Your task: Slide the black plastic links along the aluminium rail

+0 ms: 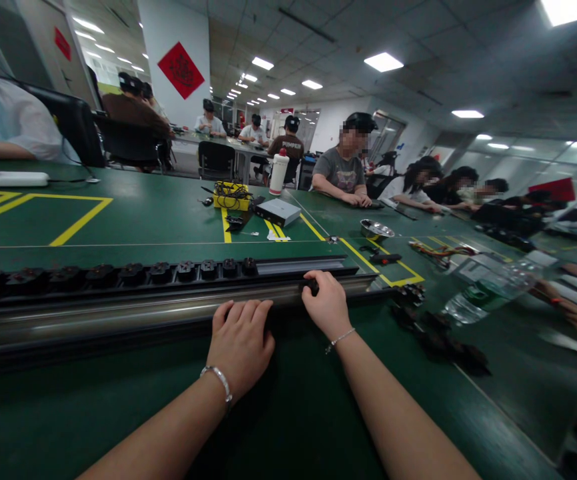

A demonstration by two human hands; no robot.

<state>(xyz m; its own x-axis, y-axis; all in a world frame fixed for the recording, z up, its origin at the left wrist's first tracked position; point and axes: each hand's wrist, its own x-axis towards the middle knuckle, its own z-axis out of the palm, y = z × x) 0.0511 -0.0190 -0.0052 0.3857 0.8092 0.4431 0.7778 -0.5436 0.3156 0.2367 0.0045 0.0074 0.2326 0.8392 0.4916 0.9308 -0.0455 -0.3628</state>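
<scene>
A long metal channel rail (118,311) with a shiny inside lies across the green table in front of me. My left hand (241,339) is closed over its near edge, with the fingers curled onto the rail and the thumb on the near side. Farther right, my right hand (329,303) pinches a small black part (311,286) at the rail; my fingers hide much of it. Behind the rail runs a parallel black track (298,264). Several black socket-like modules (186,269) sit along it in a row, up to about its middle right.
Loose black modules (438,337) lie to the right, near a plastic water bottle (493,290). A metal bowl (376,229), a grey box (278,212), a yellow box with cables (231,197) and a white bottle (279,175) stand beyond. A person's hand (576,320) is at the right edge.
</scene>
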